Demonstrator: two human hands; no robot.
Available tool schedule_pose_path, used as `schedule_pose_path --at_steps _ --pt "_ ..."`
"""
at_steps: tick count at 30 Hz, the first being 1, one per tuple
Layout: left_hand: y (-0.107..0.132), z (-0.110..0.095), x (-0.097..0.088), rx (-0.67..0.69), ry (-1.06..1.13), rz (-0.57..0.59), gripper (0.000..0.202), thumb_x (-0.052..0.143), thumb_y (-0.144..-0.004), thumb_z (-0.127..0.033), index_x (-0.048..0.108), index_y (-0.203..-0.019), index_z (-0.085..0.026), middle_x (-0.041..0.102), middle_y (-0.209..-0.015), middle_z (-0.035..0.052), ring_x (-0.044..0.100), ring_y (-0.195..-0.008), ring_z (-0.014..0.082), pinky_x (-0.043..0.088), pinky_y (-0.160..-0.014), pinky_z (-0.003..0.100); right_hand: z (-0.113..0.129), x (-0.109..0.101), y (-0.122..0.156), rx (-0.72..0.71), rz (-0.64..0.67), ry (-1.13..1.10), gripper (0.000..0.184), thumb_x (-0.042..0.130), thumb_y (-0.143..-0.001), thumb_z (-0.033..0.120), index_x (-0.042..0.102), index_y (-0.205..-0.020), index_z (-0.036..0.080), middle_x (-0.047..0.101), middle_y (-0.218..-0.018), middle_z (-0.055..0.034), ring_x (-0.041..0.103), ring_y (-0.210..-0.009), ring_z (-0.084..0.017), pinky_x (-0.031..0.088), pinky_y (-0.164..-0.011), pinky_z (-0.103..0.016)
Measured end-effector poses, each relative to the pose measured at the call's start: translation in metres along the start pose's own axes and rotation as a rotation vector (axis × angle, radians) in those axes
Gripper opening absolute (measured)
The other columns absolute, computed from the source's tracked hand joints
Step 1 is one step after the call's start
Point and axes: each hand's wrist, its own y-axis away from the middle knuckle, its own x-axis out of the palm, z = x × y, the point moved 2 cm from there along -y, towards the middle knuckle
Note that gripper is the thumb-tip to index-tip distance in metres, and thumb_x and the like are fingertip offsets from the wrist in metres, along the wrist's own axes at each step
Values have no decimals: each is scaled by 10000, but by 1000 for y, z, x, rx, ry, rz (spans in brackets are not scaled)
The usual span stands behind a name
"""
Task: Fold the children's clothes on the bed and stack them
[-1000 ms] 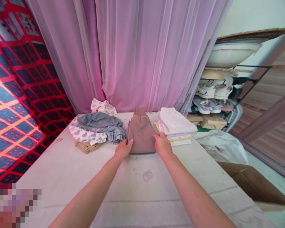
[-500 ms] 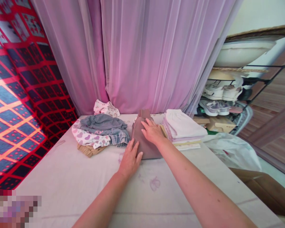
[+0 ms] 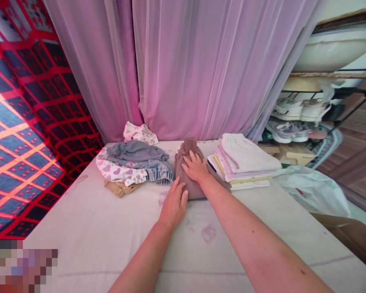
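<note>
A folded brown garment (image 3: 187, 173), perhaps trousers, lies in the middle of the white cloth-covered surface (image 3: 110, 236). Flat on top of it rests my right hand (image 3: 195, 166), fingers spread; the forearm hides part of its right side. My left hand (image 3: 174, 201) touches the garment's near left edge with fingers stretched out. Just left of it is a pile of clothes, with grey-blue denim (image 3: 134, 152) over a heart-print garment (image 3: 118, 173) and a tan one (image 3: 122, 188). To the right stands a neat stack topped by white folded pants (image 3: 242, 152).
A small floral cloth (image 3: 140, 133) lies at the back, against the pink curtain (image 3: 186, 73). On the right are a rack with shoes (image 3: 301, 109), a white basin (image 3: 338, 49), a plastic bag (image 3: 314, 189) and a brown box (image 3: 347, 234). A red-and-dark patterned cloth (image 3: 57, 106) hangs at left.
The view has shifted slightly, so the piles sit further right. My right hand has slid a little left across the brown garment, showing more of its right side. My left hand stays at its edge.
</note>
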Motion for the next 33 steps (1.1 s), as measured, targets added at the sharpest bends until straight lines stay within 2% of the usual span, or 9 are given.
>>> schedule_pose_path --at_steps 5,9,15,17,21,23,27,30,33 --pt "1 1 0 23 -23 -60 339 409 -923 -284 556 -1207 -172 399 -1471 129 373 -1363 213 294 -1144 381 3 -5 0 15 16 6 550 267 -945 497 307 -1463 315 59 -1600 -33 142 -1425 -298 191 -1085 -593" --pt "-1 6 2 54 -6 -102 328 424 -917 -289 565 -1180 -155 436 -1436 152 416 -1332 232 336 -1118 416 9 -18 13 16 62 -19 514 331 -939 447 393 -1423 284 89 -1596 -59 145 -1430 -289 154 -1085 -619" --pt "-3 15 4 108 32 -185 330 403 -933 -333 563 -1172 -170 506 -1374 146 467 -1287 226 368 -1092 445 14 -24 63 11 -12 -96 438 357 -941 349 496 -1347 261 387 -1490 -86 309 -1372 -265 140 -1082 -627" --pt "-3 17 4 111 32 -205 344 408 -930 -335 552 -1193 -166 499 -1380 151 461 -1293 229 362 -1095 451 10 -22 78 -4 -81 -139 402 370 -938 329 554 -1289 260 483 -1422 -76 392 -1324 -250 178 -1087 -588" --pt "-3 18 4 87 27 -237 385 454 -904 -349 533 -1230 -161 460 -1414 157 448 -1305 239 359 -1095 446 -12 -13 114 64 -333 -222 372 390 -913 267 619 -1206 244 583 -1319 -69 514 -1210 -215 278 -1068 -458" --pt "-3 19 3 68 35 -257 399 468 -893 -361 534 -1230 -157 480 -1396 156 458 -1295 241 361 -1093 444 -24 -7 133 73 -362 -219 378 421 -878 225 628 -1194 231 583 -1319 -77 523 -1197 -219 302 -1052 -437" --pt "-4 20 -1 3 99 -306 395 429 -896 -354 545 -1215 -153 578 -1288 139 530 -1211 227 407 -1050 425 -30 -4 155 -39 -306 -142 392 495 -860 266 600 -1237 246 545 -1362 -78 461 -1260 -250 260 -1074 -481" --pt "-4 21 -5 -83 156 -345 378 412 -896 -353 581 -1168 -153 638 -1192 124 589 -1118 219 448 -998 400 -23 -15 148 -131 -218 -80 402 550 -848 281 593 -1247 257 559 -1345 -80 455 -1255 -255 257 -1068 -488" --pt "-3 21 -9 -152 217 -382 359 413 -890 -363 613 -1109 -161 672 -1120 107 616 -1059 217 471 -957 382 -16 -29 134 -186 -134 -23 377 586 -828 268 625 -1203 254 588 -1305 -75 491 -1201 -250 345 -996 -429"
